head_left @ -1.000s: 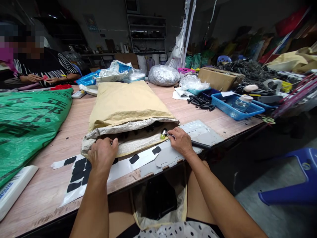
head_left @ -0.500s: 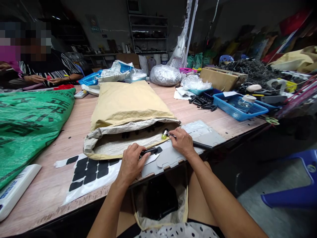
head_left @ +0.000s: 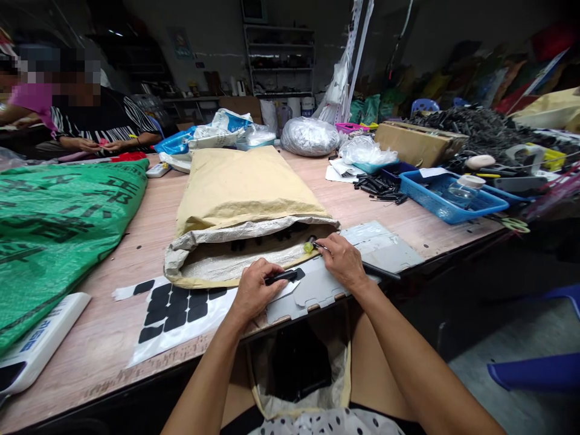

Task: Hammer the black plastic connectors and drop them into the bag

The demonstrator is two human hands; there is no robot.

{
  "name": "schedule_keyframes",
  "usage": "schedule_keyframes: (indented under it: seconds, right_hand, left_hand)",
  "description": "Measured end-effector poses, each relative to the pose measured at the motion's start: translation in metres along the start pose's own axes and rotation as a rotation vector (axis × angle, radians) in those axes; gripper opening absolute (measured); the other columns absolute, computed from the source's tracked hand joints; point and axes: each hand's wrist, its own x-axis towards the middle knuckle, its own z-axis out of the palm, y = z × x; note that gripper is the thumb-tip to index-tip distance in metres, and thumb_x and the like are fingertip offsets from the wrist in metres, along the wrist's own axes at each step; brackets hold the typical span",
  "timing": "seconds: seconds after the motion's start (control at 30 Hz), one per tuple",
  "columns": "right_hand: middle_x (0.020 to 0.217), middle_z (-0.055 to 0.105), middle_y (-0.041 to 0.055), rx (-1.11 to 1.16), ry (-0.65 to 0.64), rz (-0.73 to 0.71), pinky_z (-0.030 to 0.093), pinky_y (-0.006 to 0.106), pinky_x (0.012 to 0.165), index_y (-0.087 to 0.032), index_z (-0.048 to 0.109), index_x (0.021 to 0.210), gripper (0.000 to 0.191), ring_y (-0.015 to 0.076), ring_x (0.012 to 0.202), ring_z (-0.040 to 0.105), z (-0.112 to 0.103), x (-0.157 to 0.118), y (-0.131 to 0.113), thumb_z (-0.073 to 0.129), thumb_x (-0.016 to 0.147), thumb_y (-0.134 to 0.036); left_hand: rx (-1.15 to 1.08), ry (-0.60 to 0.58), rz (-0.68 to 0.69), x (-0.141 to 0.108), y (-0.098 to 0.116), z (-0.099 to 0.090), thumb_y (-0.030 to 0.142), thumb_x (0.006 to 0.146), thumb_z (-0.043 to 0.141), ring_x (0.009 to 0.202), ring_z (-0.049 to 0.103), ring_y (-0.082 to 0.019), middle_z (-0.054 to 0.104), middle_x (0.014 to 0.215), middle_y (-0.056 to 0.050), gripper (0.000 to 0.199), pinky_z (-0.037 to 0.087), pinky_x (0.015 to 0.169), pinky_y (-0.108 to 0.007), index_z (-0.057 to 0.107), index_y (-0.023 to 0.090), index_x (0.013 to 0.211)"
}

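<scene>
My left hand (head_left: 260,289) is closed around a small black plastic-looking part (head_left: 281,277), held low over the grey cardboard (head_left: 322,281) at the table edge. In my right hand (head_left: 341,258) is a small hammer, its metal head with a yellow face (head_left: 309,247) pointing left and a black handle (head_left: 383,272) sticking out to the right. The hammer head hovers by the lip of an open tan woven sack (head_left: 254,187), which has dark pieces inside. Beside my left hand lies a white sheet of black stickers (head_left: 176,311).
A green woven sack (head_left: 67,235) and a white device (head_left: 45,344) lie at the left. Black parts (head_left: 380,187) and a blue basket (head_left: 435,205) with a jar stand right. Another sack (head_left: 347,362) is open on my lap. A co-worker (head_left: 104,121) sits across.
The whole view has shifted slightly, so things appear a little further right. Both hands keep their grips, and the hammer stays near the sack's lip.
</scene>
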Motion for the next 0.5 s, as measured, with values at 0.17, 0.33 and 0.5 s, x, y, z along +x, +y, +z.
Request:
schedule_keyframes:
  seconds: [0.17, 0.33, 0.5]
  right_hand:
    - [0.100, 0.071, 0.0060, 0.362, 0.072, -0.060, 0.051, 0.031, 0.085, -0.022, 0.072, 0.111, 0.023, 0.0199, 0.094, 0.066, -0.013, -0.010, -0.030, 0.055, 0.096, -0.020]
    - [0.095, 0.071, 0.0058, 0.452, -0.026, -0.148, 0.053, 0.031, 0.084, -0.022, 0.072, 0.109, 0.023, 0.0199, 0.091, 0.067, -0.022, -0.022, -0.063, 0.055, 0.096, -0.017]
    - [0.098, 0.069, 0.0058, 0.389, -0.041, -0.192, 0.052, 0.029, 0.086, -0.023, 0.070, 0.116, 0.026, 0.0191, 0.094, 0.066, -0.020, -0.033, -0.076, 0.052, 0.098, -0.018]
  left_hand:
    - [-0.029, 0.022, -0.075, 0.002, -0.001, 0.003, 0.026, 0.076, 0.078, 0.081, 0.059, -0.019, 0.067, 0.087, -0.001, 0.016, 0.044, 0.075, -0.031, 0.075, 0.022, 0.092]
    - [-0.040, 0.031, -0.083, 0.004, -0.003, 0.004, 0.023, 0.074, 0.078, 0.080, 0.058, -0.018, 0.065, 0.084, 0.000, 0.015, 0.043, 0.075, -0.029, 0.075, 0.022, 0.089]
    - [-0.006, 0.008, -0.058, 0.004, -0.002, 0.004, 0.025, 0.076, 0.077, 0.076, 0.055, -0.017, 0.056, 0.076, 0.001, 0.010, 0.041, 0.069, -0.028, 0.068, 0.021, 0.073]
